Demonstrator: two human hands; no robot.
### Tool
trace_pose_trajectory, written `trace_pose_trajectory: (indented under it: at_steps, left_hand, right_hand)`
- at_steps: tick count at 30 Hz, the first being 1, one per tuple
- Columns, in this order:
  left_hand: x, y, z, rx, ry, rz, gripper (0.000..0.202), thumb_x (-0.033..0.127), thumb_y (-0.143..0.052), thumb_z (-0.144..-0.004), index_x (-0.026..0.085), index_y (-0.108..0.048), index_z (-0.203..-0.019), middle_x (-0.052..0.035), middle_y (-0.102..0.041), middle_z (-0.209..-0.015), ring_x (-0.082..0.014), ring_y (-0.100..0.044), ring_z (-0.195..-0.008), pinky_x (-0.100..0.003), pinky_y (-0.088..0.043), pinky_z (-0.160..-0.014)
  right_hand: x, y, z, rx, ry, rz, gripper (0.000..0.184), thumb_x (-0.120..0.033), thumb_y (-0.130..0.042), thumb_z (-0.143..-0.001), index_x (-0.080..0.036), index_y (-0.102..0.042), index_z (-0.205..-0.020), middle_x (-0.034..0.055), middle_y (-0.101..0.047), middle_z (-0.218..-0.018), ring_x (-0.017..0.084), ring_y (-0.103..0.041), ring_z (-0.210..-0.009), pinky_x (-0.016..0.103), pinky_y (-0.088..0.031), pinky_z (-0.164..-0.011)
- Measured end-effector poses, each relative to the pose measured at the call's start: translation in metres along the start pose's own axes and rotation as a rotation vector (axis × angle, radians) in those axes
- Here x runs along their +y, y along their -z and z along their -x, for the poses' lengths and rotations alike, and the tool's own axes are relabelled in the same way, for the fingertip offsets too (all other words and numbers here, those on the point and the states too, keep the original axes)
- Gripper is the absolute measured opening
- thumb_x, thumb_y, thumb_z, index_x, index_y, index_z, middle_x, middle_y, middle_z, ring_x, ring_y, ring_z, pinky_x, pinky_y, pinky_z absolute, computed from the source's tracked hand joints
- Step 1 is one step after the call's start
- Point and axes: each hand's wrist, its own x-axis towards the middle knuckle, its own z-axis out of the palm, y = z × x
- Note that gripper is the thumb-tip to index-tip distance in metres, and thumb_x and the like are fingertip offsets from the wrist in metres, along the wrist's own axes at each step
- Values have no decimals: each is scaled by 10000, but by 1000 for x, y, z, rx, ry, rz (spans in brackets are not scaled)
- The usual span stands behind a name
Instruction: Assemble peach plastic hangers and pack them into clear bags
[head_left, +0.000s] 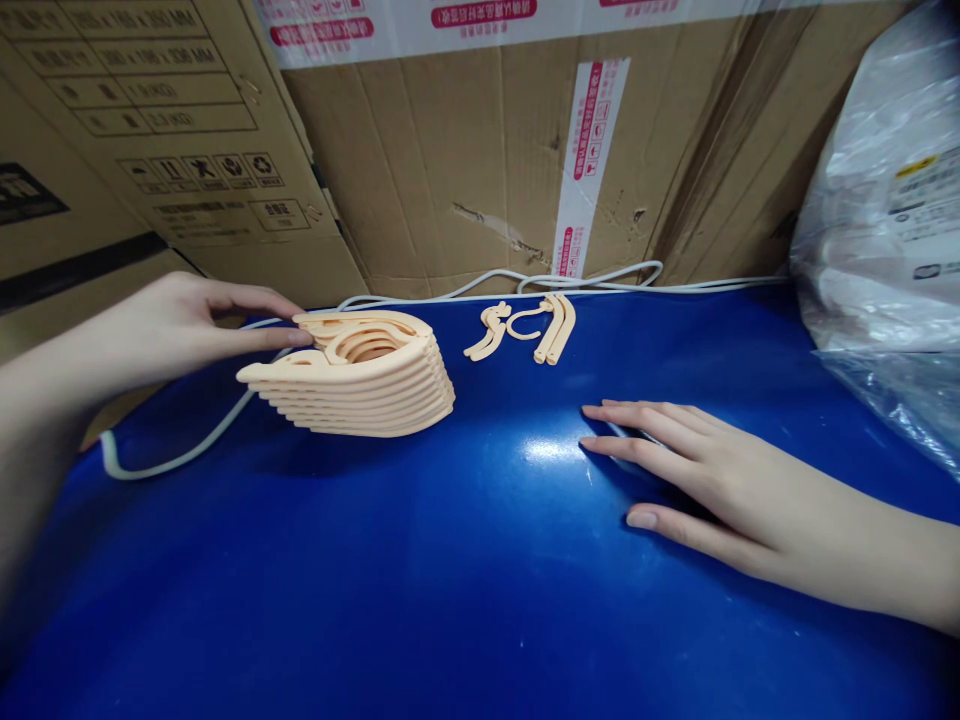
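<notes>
Two bare hands are in view over a blue tabletop (390, 600), and most of the beige folded hangers look gathered into one stack (375, 400), left of centre in front of the cardboard. The left hand (187, 315) has thumb and forefinger brought narrow on the far tip of that stack, holding it by the end; whether the stack's whole weight rests on the table cannot be told. The right hand (720, 490) is empty and wide, palm down with fingers spread, near the table's right side; contact with the surface is unclear. As far as can be judged, the stacking is largely done, its layers lying neatly along one curve, while two small groups of beige parts lie loose beyond it: a left group (491, 335) of short, bent arms, and a right group (555, 330) with one open hook and at least two arms. The stack shows roughly eight layers, though the edges blur together at the bottom. Around these are at least two cardboard boxes, a left box (225, 220) and a middle box (450, 150), white cable (139, 475) along the back, and one clear plastic wrapping (862, 230) at right.
</notes>
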Motion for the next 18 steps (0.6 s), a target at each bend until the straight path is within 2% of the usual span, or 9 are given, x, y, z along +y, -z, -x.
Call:
trace_pose_trajectory:
  at_steps: [4,10,13,15,18]
  left_hand:
    - [2,-1,1,-1,15,-14,725,761,-622,-464,205,-771,-904,-22,-773,-963,-307,-646,-971,-391,-480,-967]
    - [7,-2,3,3,21,-16,722,760,-612,-456,211,-763,-899,-22,-770,-952,-303,-653,-957,-403,-478,-984]
    - [2,-1,1,-12,-6,-49,745,793,-601,-479,213,-764,-918,-27,-767,-963,-309,-661,-955,-414,-489,-975]
    - [-6,1,-2,-29,-55,-59,774,801,-602,-512,221,-765,-997,-21,-766,-1002,-305,-664,-975,-419,-488,-990]
    - [-21,7,-6,-61,-149,-20,780,757,-625,-582,258,-718,-1174,8,-747,-1160,-293,-648,-1100,-417,-462,-1056]
  right_hand:
    - [-1,0,1,-9,15,34,506,-463,-458,-1000,-198,-568,-1417,156,-538,-1488,332,-544,-1334,557,-546,-977]
    - [0,0,1,-8,-2,0,511,-473,-485,-986,-222,-565,-1423,136,-530,-1499,329,-530,-1348,548,-528,-1007]
    - [0,0,1,2,-12,-28,507,-465,-507,-976,-236,-567,-1424,127,-529,-1502,330,-524,-1352,542,-515,-1024]
    - [0,-1,2,5,-15,-35,502,-461,-512,-974,-236,-571,-1419,127,-527,-1503,329,-521,-1355,538,-511,-1030]
    - [0,-1,2,-3,-16,-28,496,-459,-505,-981,-234,-567,-1418,131,-523,-1504,324,-514,-1361,537,-507,-1032]
